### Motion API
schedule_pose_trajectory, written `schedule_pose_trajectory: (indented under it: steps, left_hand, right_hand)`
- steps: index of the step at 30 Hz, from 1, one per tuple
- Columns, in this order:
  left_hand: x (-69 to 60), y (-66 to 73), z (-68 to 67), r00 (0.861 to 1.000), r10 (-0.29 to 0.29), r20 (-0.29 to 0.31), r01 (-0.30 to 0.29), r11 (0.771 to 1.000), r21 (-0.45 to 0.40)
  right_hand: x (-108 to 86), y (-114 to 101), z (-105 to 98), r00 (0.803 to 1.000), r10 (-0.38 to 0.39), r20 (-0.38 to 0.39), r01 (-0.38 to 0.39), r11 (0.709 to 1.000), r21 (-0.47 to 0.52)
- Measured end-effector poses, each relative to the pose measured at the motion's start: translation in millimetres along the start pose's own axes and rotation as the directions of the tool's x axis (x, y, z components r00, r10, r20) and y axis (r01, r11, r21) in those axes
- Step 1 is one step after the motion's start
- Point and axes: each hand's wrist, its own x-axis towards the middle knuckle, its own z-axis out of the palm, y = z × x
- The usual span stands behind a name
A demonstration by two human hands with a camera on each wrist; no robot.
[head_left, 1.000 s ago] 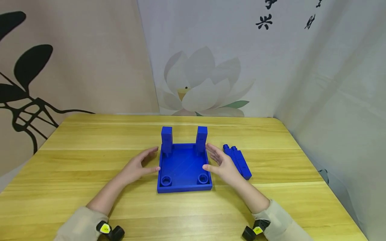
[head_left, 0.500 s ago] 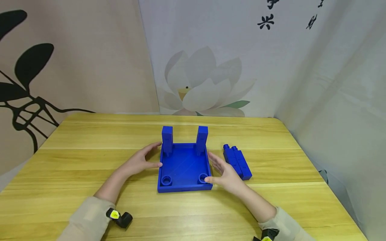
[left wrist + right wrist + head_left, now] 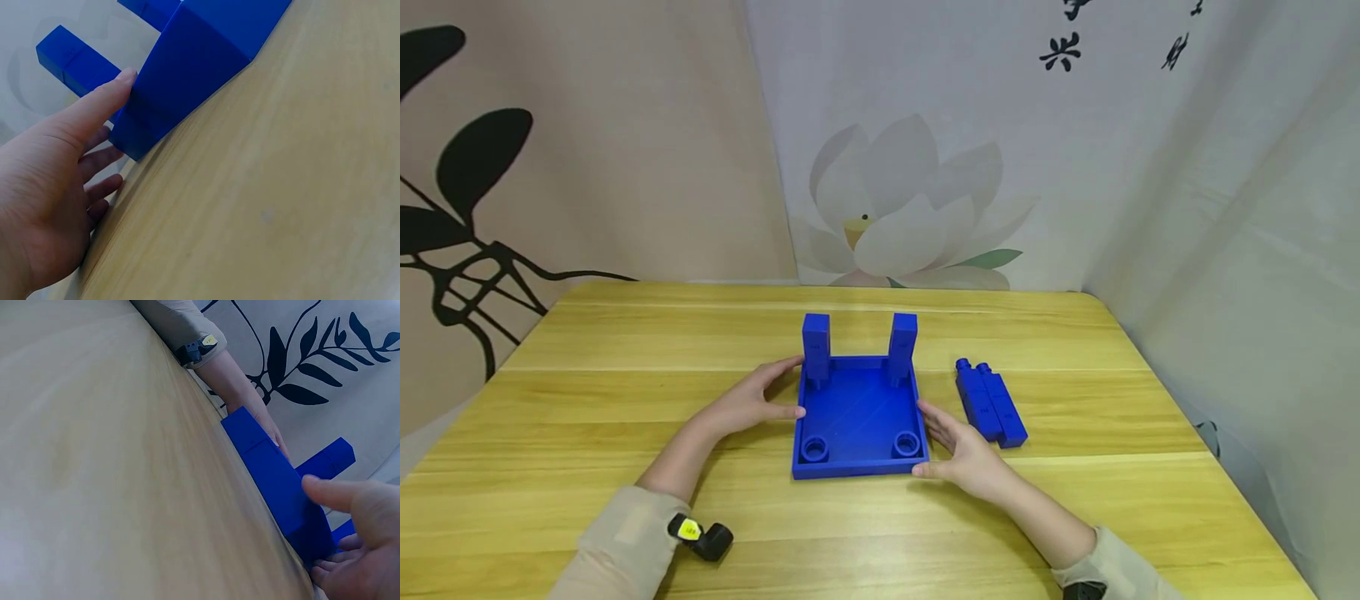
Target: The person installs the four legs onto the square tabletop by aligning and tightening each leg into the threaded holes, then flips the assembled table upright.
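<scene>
A blue square tray-like base (image 3: 859, 417) with a low rim lies on the table. Two blue posts, the left one (image 3: 816, 343) and the right one (image 3: 902, 343), stand upright at its back corners. Round sockets show in the front corners, the left socket (image 3: 815, 450) and the right socket (image 3: 906, 444). My left hand (image 3: 741, 408) touches the base's left side, thumb at the wall and fingers near the back corner. At the right side my right hand (image 3: 973, 458) has its fingers along the wall and its thumb by the front corner. Both hands' fingers look extended.
Right of the base, two more blue posts (image 3: 991, 404) with round pegs lie side by side on the wooden table (image 3: 700, 517). A printed curtain (image 3: 917, 200) hangs behind the table, and a pale cloth (image 3: 1232, 250) runs along its right side.
My right hand has slid toward the front along the base's right side, its thumb dropping from inside the rim to the front corner. My left hand has come in slightly against the left side.
</scene>
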Motion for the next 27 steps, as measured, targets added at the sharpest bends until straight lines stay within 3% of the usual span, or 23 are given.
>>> schedule_pose_trajectory:
  steps: [16, 27]
  left_hand:
    - [-0.6, 0.1, 1.2, 1.0, -0.019, -0.013, 0.019, 1.0, 0.002]
    - [-3.9, 3.0, 7.3, 0.997, -0.032, -0.07, 0.032, 0.999, 0.006]
  right_hand:
    - [5.0, 9, -6, 1.0, -0.012, 0.025, 0.012, 1.0, 0.023]
    - [9.3, 9, -9, 0.999, -0.039, 0.032, 0.036, 0.996, 0.082]
